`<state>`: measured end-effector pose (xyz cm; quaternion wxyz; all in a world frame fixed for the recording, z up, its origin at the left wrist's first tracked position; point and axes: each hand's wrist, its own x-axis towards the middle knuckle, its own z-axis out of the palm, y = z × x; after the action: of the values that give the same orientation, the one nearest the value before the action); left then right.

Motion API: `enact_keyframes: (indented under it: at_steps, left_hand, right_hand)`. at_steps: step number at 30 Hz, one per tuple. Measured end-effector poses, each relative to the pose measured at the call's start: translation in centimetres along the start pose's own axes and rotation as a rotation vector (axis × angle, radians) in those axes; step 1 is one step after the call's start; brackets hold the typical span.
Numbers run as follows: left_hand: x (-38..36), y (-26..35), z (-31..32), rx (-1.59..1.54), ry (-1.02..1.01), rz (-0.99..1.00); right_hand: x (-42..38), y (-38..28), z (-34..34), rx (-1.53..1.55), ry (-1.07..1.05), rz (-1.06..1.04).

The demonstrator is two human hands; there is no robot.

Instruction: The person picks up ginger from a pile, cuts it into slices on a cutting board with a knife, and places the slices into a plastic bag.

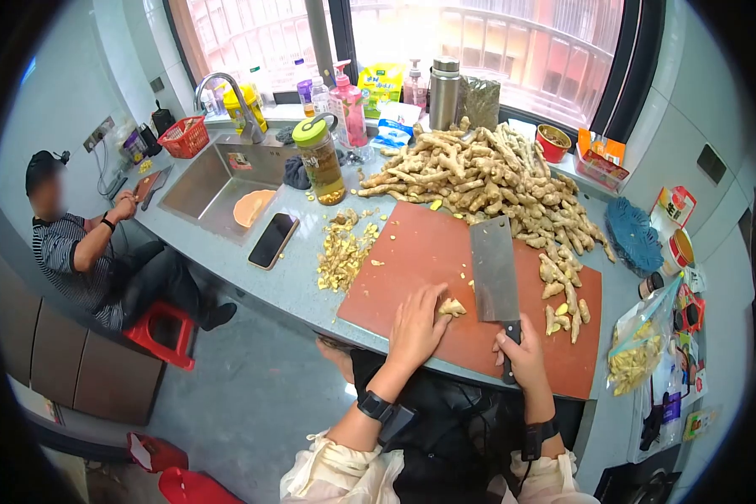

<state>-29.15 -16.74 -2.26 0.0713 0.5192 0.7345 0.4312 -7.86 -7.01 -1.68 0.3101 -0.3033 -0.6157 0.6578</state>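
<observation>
My right hand (525, 351) is wrapped around the black handle of a cleaver (494, 270), whose broad blade lies over the reddish-brown cutting board (395, 286). My left hand (417, 326) rests on the board with its fingers stretched out, fingertips close to a small cut piece of ginger (452, 307). To the right of the blade are several shorter ginger pieces (567, 315). A heap of ginger roots (487, 172) rises behind the board, overlapping its far edge. Sliced ginger (344, 252) is piled on the counter left of the board.
A phone (273, 240) and a green-lidded jar (319, 164) stand near the sink (193, 197). On the right are a blue basket (632, 235) and a plastic bag of ginger (638, 357). Another person (101, 252) sits on a red stool (161, 332) at far left.
</observation>
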Motion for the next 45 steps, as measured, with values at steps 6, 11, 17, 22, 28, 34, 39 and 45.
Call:
enact_keyframes:
  at_steps: [6, 11, 17, 22, 28, 34, 39, 45]
  left_hand:
    - [0.0, -0.8, 0.7, 0.172, -0.001, 0.124]
    - [-0.2, -0.5, 0.8, 0.204, -0.038, 0.091]
    - [-0.4, -0.6, 0.9, 0.221, -0.033, 0.088]
    - [-0.8, -0.5, 1.1, 0.25, -0.035, 0.078]
    - [-0.9, -0.3, 0.8, 0.272, -0.034, 0.081]
    - [-1.5, -0.2, 0.8, 0.284, -0.031, 0.09]
    - [-1.5, -0.4, 0.9, 0.302, -0.042, 0.095]
    - [-1.5, -0.1, 0.7, 0.279, -0.053, 0.076]
  right_hand:
    - [-0.1, 0.0, 0.0, -0.011, -0.004, 0.008]
    - [-0.4, -0.1, 0.0, 0.0, 0.001, 0.017]
    - [-0.5, 0.1, 0.1, 0.011, 0.003, 0.041]
    - [-0.6, 0.1, 0.1, -0.001, 0.019, 0.034]
    - [-1.0, 0.0, 0.4, -0.01, 0.046, 0.047]
    - [-1.6, -0.4, 0.8, 0.001, 0.048, 0.062]
    - [-1.7, 0.0, 0.7, 0.007, 0.053, 0.049]
    - [-1.7, 0.0, 0.6, 0.006, 0.036, 0.03]
